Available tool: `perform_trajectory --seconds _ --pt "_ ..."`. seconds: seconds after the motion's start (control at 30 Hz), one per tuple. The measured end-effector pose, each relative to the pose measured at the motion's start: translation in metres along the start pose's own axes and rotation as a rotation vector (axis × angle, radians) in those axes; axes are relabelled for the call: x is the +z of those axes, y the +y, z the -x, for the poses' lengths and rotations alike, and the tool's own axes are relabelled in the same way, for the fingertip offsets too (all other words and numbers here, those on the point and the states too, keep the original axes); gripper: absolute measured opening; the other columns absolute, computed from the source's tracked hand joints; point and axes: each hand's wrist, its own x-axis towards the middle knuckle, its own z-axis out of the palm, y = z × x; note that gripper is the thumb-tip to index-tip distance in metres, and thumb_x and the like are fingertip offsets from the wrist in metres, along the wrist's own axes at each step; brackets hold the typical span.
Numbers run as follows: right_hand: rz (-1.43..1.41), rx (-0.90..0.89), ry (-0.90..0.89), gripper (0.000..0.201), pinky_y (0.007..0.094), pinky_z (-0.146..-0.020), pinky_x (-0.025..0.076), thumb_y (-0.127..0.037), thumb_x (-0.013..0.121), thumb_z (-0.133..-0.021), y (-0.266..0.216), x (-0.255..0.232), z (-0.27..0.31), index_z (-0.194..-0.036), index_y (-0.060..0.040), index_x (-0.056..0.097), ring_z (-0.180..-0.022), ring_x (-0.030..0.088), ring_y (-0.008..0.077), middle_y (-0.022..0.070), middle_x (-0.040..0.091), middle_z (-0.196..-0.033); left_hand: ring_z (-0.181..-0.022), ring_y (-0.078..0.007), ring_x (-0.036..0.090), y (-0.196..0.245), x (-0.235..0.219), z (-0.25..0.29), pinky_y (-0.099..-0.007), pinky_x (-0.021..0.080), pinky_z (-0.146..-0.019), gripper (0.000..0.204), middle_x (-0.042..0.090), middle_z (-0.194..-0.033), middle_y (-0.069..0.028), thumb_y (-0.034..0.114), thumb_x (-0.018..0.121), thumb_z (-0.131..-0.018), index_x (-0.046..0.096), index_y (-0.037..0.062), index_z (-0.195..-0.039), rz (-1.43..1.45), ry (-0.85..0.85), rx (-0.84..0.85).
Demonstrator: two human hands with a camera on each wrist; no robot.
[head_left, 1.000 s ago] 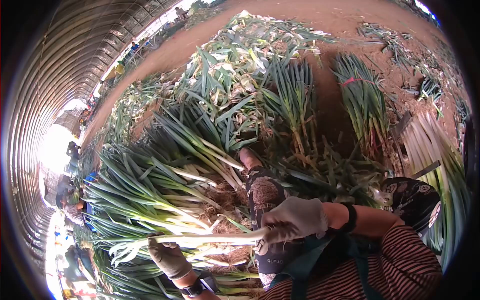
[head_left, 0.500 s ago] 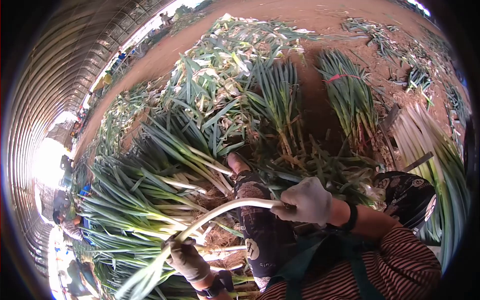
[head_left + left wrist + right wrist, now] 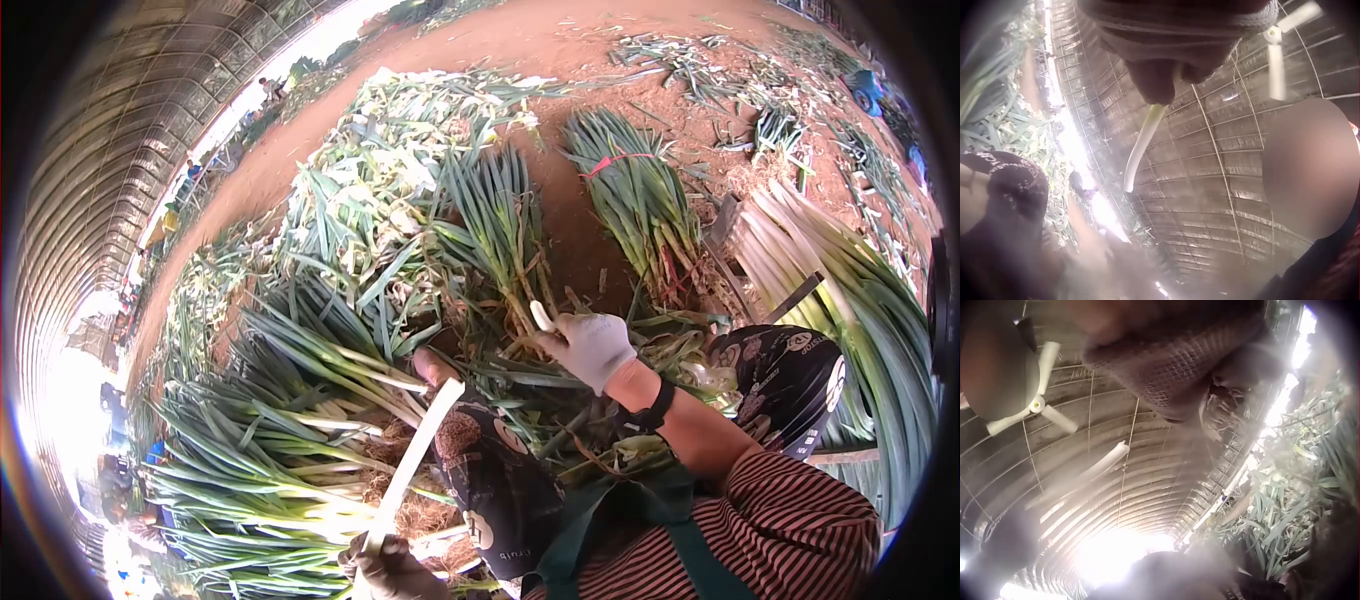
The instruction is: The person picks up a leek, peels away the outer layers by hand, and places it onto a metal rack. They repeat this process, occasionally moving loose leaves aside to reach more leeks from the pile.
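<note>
In the head view my gloved left hand, low in the frame, grips a pale green onion stalk that slants up to a blunt white end. The left wrist view shows that stalk sticking out past the glove. Farther right and higher, my gloved right hand pinches a short white onion stub, apart from the stalk. Stringy roots show beside the glove in the right wrist view. Untrimmed green onions with rooted ends lie heaped beyond the left hand.
A pile of stripped leaves covers the ground ahead. Standing near it are a loose bunch and a bunch tied in red. Clean white-stemmed onions lie in a metal-armed holder at right. Patterned trouser legs frame the lap.
The single long onion, stretched straight and then bent between both hands, is now in two pieces. The right hand has moved up and away with the stub; the left has dropped lower.
</note>
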Motion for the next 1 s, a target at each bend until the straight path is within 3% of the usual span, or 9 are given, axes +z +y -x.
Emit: perform_trajectory --seconds 0.17,0.23,0.3,0.47,0.57,0.67,0.7,0.83,1.0 --pt "0.105 0.178 -0.177 0.043 0.0438 -0.067 0.051 -0.051 0.055 -0.088 0.033 -0.007 0.006 -0.085 -0.0105 0.070 -0.076 0.067 0.0338 0.0128 0.069 -0.078 -0.088 -0.0163 0.058 0.012 -0.018 -0.009 -0.0283 0.052 -0.073 0.034 0.061 -0.107 -0.0107 0.027 0.055 -0.095 0.057 -0.0019 -0.113 0.397 -0.159 -0.089" --pt "0.128 0.194 -0.206 0.045 0.0446 -0.068 0.052 -0.053 0.055 -0.087 0.046 0.000 0.012 -0.083 -0.0111 0.070 -0.075 0.067 0.0337 0.0131 0.069 -0.078 -0.091 -0.0228 0.063 0.008 -0.030 -0.008 -0.0334 0.052 -0.079 0.035 0.061 -0.112 -0.0176 0.027 0.049 -0.099 0.053 -0.0027 -0.117 -0.519 -0.072 0.456" --pt "0.138 0.197 -0.234 0.045 0.0450 -0.067 0.052 -0.053 0.055 -0.087 0.054 0.004 0.015 -0.082 -0.0113 0.070 -0.074 0.067 0.0340 0.0132 0.069 -0.076 -0.090 -0.0239 0.064 -0.004 -0.037 -0.007 -0.0355 0.053 -0.077 0.036 0.064 -0.106 -0.0192 0.029 0.045 -0.101 0.052 -0.0016 -0.118 -0.406 -0.040 0.616" --pt "0.143 0.210 -0.202 0.044 0.0468 -0.064 0.051 -0.052 0.058 -0.084 0.061 0.003 0.014 -0.081 -0.0096 0.069 -0.070 0.066 0.0351 0.0153 0.068 -0.073 -0.046 -0.0068 0.033 0.043 -0.014 -0.002 -0.0238 0.027 -0.041 0.032 0.040 -0.063 0.0029 0.039 0.051 -0.097 0.051 0.0072 -0.093 0.555 -0.404 -0.185" --pt "0.193 0.225 -0.193 0.042 0.0471 -0.064 0.051 -0.050 0.060 -0.084 0.066 0.003 0.014 -0.080 -0.0088 0.068 -0.070 0.066 0.0358 0.0155 0.067 -0.073 -0.044 -0.0080 0.031 0.054 -0.012 0.010 -0.0238 0.027 -0.039 0.027 0.037 -0.059 0.0036 0.032 0.046 -0.098 0.042 0.0133 -0.080 -0.004 -0.162 0.032" --pt "0.182 0.199 -0.125 0.039 0.0478 -0.064 0.051 -0.046 0.062 -0.082 0.076 0.012 0.017 -0.078 -0.0081 0.067 -0.071 0.065 0.0364 0.0157 0.067 -0.073 -0.043 -0.0108 0.035 0.069 -0.007 0.012 -0.0255 0.032 -0.038 0.028 0.043 -0.060 0.0006 0.032 0.046 -0.099 0.046 0.0118 -0.079 0.546 -0.380 -0.149" --pt "0.175 0.184 -0.133 0.039 0.0476 -0.065 0.051 -0.047 0.061 -0.083 0.079 0.014 0.017 -0.079 -0.0083 0.067 -0.072 0.066 0.0361 0.0157 0.068 -0.075 -0.045 -0.0113 0.036 0.077 -0.006 0.021 -0.0258 0.032 -0.038 0.030 0.043 -0.061 0.0003 0.034 0.051 -0.097 0.047 0.0115 -0.078 0.435 -0.186 -0.186" --pt "0.170 0.177 -0.183 0.038 0.0474 -0.067 0.051 -0.046 0.061 -0.084 0.085 0.017 0.024 -0.084 -0.0081 0.067 -0.076 0.066 0.0353 0.0159 0.068 -0.078 -0.046 -0.0108 0.035 0.075 -0.019 0.022 -0.0260 0.030 -0.039 0.035 0.042 -0.064 0.0011 0.043 0.057 -0.094 0.048 0.0110 -0.082 0.345 -0.405 -0.148" --pt "0.179 0.213 -0.176 0.036 0.0483 -0.069 0.051 -0.044 0.063 -0.081 0.091 0.029 0.023 -0.080 -0.0086 0.067 -0.077 0.066 0.0362 0.0164 0.068 -0.078 -0.046 -0.0038 0.031 0.066 -0.012 0.018 -0.0215 0.026 -0.040 0.049 0.038 -0.068 0.0056 0.057 0.062 -0.087 0.052 0.0094 -0.095 0.476 0.094 -0.283"
